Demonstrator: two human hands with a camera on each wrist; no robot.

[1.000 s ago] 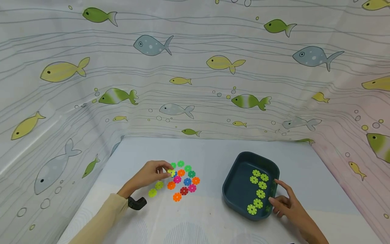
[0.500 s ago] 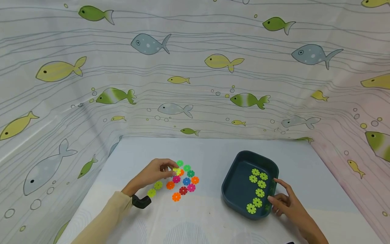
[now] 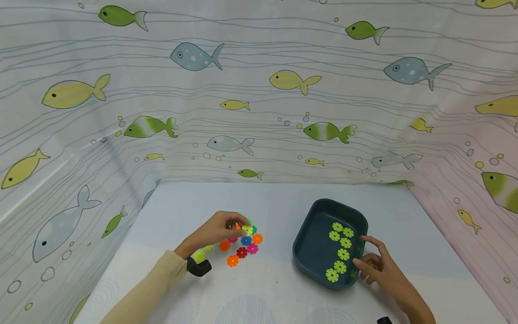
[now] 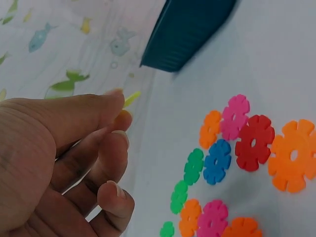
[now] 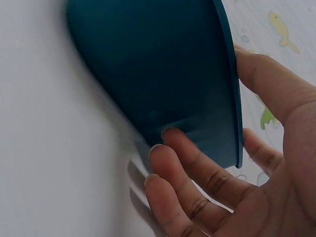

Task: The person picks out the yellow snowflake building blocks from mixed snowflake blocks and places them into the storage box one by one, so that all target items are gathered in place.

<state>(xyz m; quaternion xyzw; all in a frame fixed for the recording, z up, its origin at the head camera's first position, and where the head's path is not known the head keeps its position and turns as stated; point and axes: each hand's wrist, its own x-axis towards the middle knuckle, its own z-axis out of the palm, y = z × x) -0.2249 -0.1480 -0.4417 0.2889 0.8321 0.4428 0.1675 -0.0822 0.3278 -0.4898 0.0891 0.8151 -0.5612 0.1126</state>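
My left hand (image 3: 218,227) pinches a yellow-green flower-shaped plastic disc (image 3: 248,230) between thumb and fingertips, above a cluster of similar discs. The left wrist view shows that disc (image 4: 132,98) edge-on at the fingertips. Below it lie an orange disc (image 3: 257,238), a blue disc (image 3: 246,240), a red disc (image 3: 241,252) and others, some hidden by the hand. To the right, my right hand (image 3: 382,265) holds the near right side of a dark teal tray (image 3: 311,243), the thumb at its rim and fingers against the outer wall (image 5: 163,74). Several yellow-green discs (image 3: 343,254) lie inside.
Another yellow-green disc (image 3: 199,256) lies by the left wrist, beside a black wristband part (image 3: 199,267). A white table (image 3: 279,288) carries everything. Fish-printed sheeting (image 3: 267,130) rises behind and on both sides.
My left hand has moved right across the cluster with the pinched yellow-green disc, now covering the upper discs. My right hand keeps its place on the tray. The head view has shifted slightly.
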